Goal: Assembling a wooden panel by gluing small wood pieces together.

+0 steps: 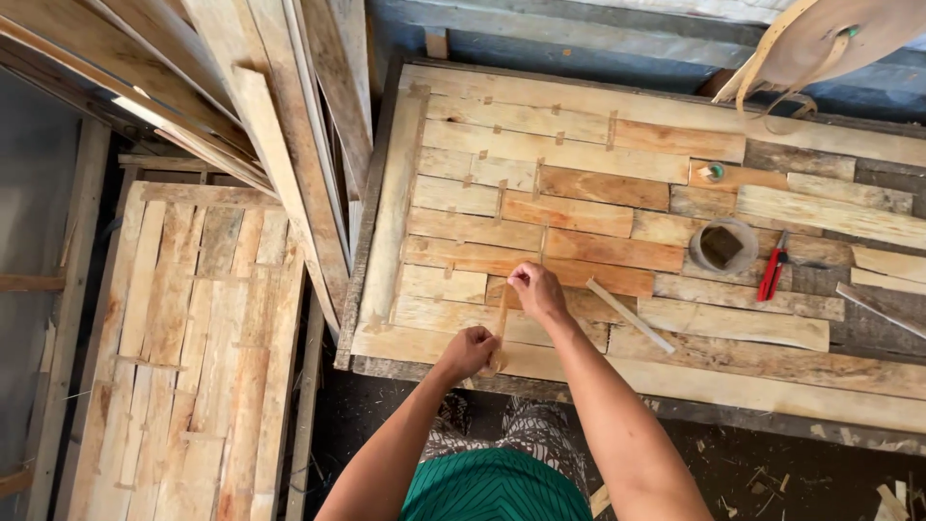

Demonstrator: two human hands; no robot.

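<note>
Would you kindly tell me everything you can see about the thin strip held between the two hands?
The thin pale brown strip, which looks like tape or veneer, stretches nearly upright in the picture between the right hand, pinching its far end, and the left hand, gripping its near end. It is narrow, flat and taut, lying over the patchwork panel of wooden pieces near its front edge.

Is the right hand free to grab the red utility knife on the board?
Probably not yet: the right hand pinches a thin wooden strip with the left hand. The red utility knife lies unobstructed, farther right.

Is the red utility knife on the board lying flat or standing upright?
Lying flat: the red utility knife rests lengthwise on the wooden panel.
</note>
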